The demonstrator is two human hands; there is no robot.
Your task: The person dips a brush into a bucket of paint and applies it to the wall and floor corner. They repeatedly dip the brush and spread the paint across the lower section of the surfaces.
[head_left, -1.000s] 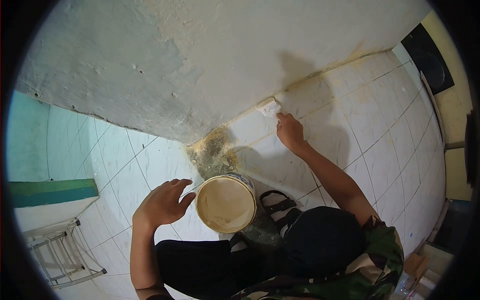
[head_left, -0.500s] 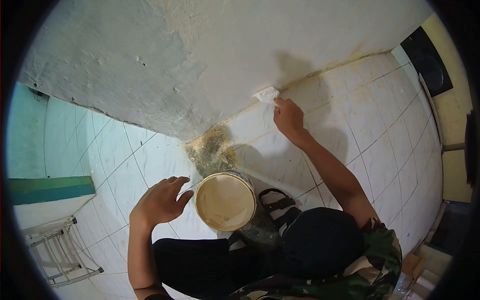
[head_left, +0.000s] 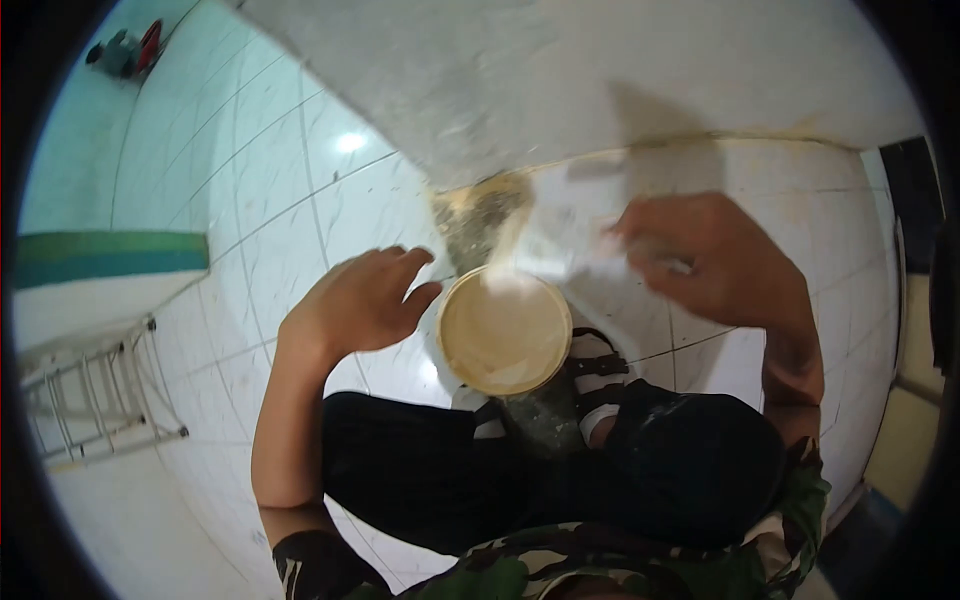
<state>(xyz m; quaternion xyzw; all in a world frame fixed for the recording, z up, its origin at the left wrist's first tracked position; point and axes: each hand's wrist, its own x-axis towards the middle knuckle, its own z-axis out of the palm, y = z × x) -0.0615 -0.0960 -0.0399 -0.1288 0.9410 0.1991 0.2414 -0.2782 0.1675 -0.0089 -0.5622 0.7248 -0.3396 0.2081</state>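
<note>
A round bucket [head_left: 505, 335] of pale cream paste stands on the floor between my feet. My left hand [head_left: 365, 300] hovers just left of its rim, fingers apart and holding nothing. To the right of the bucket is my right hand [head_left: 705, 255], smeared by motion, with its fingers curled together. A whitish blurred shape stretches from those fingertips toward the back of the bucket; its outline cannot be made out. Behind the bucket, a rough grey and yellowish patch [head_left: 485, 220] lies at the corner of the grey plastered wall [head_left: 560, 90].
White tiles [head_left: 285, 235] cover the floor. A metal ladder [head_left: 105, 395] is at the left, below a ledge with a green edge [head_left: 110, 255]. Another person [head_left: 118, 52] is far off at the upper left. My sandalled foot [head_left: 598, 365] is right of the bucket.
My right hand has moved from the wall base toward the right, its white piece now blurred. The view has shifted, and the left hand remains open beside the bucket. The far person has come into view.
</note>
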